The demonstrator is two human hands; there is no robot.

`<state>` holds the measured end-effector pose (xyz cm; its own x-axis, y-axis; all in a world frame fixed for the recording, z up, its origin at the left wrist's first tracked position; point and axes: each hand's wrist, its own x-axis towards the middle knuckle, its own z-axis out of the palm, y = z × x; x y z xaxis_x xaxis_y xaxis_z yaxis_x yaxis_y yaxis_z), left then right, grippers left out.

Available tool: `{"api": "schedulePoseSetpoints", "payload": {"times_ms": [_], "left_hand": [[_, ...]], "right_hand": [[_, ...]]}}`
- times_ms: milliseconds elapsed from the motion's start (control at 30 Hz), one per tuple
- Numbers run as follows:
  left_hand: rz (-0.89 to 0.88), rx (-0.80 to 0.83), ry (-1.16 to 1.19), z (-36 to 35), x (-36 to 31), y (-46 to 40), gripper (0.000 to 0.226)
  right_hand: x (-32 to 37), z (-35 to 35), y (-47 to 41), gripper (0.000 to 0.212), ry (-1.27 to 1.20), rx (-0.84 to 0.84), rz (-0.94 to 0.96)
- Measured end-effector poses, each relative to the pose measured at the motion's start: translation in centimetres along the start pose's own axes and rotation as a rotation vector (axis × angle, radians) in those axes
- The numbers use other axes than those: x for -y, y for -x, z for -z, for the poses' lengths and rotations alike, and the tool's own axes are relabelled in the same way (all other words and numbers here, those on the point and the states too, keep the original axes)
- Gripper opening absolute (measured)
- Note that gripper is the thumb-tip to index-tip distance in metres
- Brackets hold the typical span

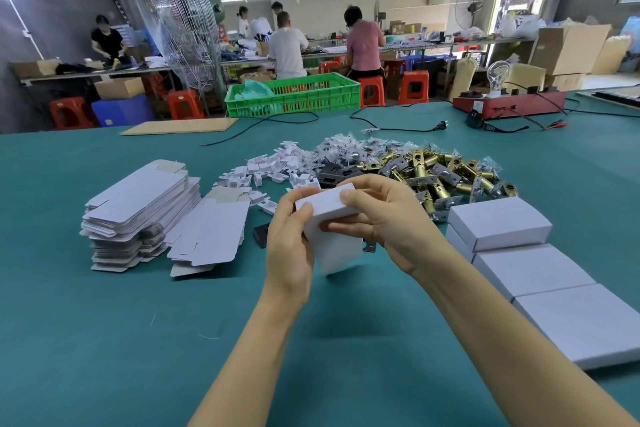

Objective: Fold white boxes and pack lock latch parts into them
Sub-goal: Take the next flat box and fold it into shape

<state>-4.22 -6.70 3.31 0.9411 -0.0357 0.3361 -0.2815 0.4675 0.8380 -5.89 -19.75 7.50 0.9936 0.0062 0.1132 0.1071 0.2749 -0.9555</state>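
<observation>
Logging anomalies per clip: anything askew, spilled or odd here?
Mostly orderly. The smaller stack of flat box blanks has slid and fanned against the taller stack; a dark plate lies apart beside it.

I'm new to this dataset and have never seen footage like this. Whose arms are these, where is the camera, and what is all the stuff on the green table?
There is no machine here: a person wears a camera on the head, so you look down along their own two bare arms. The left hand and right hand together hold a white box above the green table, apparently closing it. On the left lies a stack of flat unfolded boxes. Behind the hands are small white plastic parts, bagged small parts and a pile of brass lock latches. On the right are finished closed boxes. Other workers stand at benches in the background.
</observation>
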Motion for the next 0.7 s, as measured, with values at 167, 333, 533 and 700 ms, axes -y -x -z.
{"api": "schedulePoseSetpoints", "payload": {"times_ms": [167,333,533,700], "left_hand": [[-0.025,0.014,0.052,0.1,-0.2,-0.3,0.027],[-0.077,-0.126,-0.185,0.1,0.3,0.1,0.029],[0.276,-0.075,0.012,1.1,0.8,-0.5,0.028],[0.237,0.03,-0.193,2.1,2.5,-0.3,0.02]], "right_hand": [[-0.2,0.2,-0.3,0.009,-0.037,-0.001,-0.037],[-0.4,0.5,-0.6,0.021,0.104,-0.071,0.055],[-1.5,1.9,-1.4,0.04,0.378,-0.07,0.222],[-3.6,3.0,-2.1,0.051,0.212,0.081,0.087]]}}
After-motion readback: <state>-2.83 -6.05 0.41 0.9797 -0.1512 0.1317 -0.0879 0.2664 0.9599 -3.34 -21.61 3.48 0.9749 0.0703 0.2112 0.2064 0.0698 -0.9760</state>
